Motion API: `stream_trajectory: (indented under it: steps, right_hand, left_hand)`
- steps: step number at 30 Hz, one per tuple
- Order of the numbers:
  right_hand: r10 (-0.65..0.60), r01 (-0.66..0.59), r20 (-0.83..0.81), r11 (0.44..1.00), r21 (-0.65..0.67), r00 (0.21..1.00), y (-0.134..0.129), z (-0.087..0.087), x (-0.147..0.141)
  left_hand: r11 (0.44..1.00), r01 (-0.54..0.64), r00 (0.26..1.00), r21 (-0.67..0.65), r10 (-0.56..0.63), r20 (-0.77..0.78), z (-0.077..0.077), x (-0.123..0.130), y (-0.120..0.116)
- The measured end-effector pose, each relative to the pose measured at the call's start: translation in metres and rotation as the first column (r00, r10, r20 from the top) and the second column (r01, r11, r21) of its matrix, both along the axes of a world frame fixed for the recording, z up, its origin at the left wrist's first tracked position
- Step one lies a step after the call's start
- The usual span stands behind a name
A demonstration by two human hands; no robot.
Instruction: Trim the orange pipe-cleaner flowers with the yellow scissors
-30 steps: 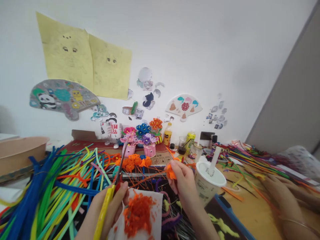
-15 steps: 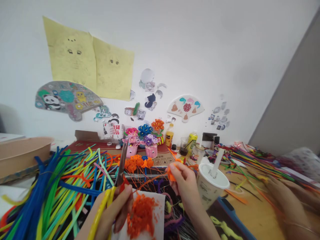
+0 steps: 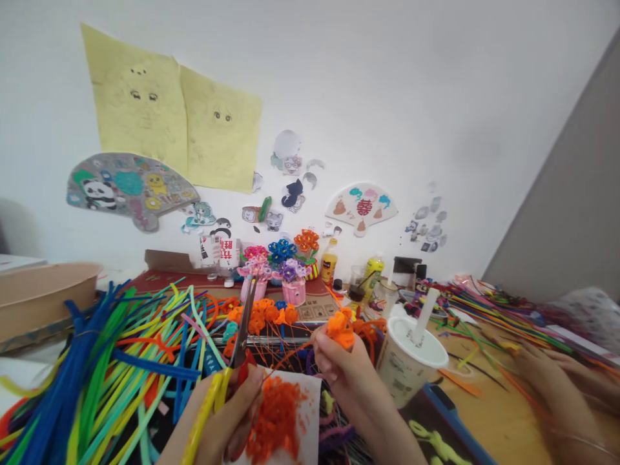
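Note:
My left hand (image 3: 230, 420) is closed around scissors (image 3: 246, 326) with yellow and red handles, their blades pointing up. An orange pipe-cleaner stem (image 3: 290, 354) runs from its fingertips across to my right hand (image 3: 346, 374). Between the thumb and fingers of that hand is an orange pipe-cleaner flower (image 3: 341, 328), raised above the table. Below lies a white sheet of paper (image 3: 312, 400) with a heap of orange fuzz clippings (image 3: 278, 420). Behind my hands, several finished orange flowers (image 3: 264, 314) rest on thin stems.
Bundles of coloured pipe cleaners (image 3: 140, 361) cover the left side. A lidded cup with a straw (image 3: 411, 361) stands close beside my right hand. Potted pipe-cleaner flowers (image 3: 293, 290) and bottles (image 3: 329, 261) line the wall. Another person's hands (image 3: 557, 387) are at the right.
My right hand has turned, bringing the orange flower up and more into view. The scissors have shifted slightly right and stand a bit more tilted.

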State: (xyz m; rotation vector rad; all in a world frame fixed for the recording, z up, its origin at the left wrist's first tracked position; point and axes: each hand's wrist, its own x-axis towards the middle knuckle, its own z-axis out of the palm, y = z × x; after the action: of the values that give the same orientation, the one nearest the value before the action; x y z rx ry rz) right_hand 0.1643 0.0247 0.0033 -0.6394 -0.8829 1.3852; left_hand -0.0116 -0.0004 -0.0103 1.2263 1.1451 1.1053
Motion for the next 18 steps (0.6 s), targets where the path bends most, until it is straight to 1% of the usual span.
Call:
stream_trajectory:
  steps: [3,6,8,11,14,18]
  right_hand:
    - [-0.044,0.039,0.099,0.998,0.048,0.994,0.002,-0.001,0.0]
    - [-0.032,0.023,0.172,0.998,0.055,0.985,0.003,-0.001,0.004]
    - [-0.031,0.024,0.167,0.999,0.046,0.985,0.003,0.001,0.006]
    - [-0.069,0.064,0.124,0.997,0.045,0.99,0.001,0.005,0.007]
    - [-0.101,0.094,0.113,0.993,0.068,0.988,-0.001,0.008,0.005]
    - [-0.121,0.109,0.155,0.99,0.084,0.98,0.0,0.006,0.007]
  left_hand:
    - [1.0,0.002,0.999,0.019,-0.001,-0.033,-0.001,-0.001,0.001]
    - [1.0,0.001,1.0,0.017,0.0,-0.026,0.003,-0.001,0.0]
    - [1.0,-0.022,1.0,0.013,0.022,-0.011,0.006,0.0,-0.002]
    - [0.998,-0.049,0.999,0.03,0.049,-0.005,0.008,0.002,-0.004]
    - [0.999,-0.029,0.999,0.039,0.03,-0.021,0.004,0.003,-0.002]
    - [0.999,0.018,0.998,0.037,-0.016,-0.059,-0.004,0.0,0.005]
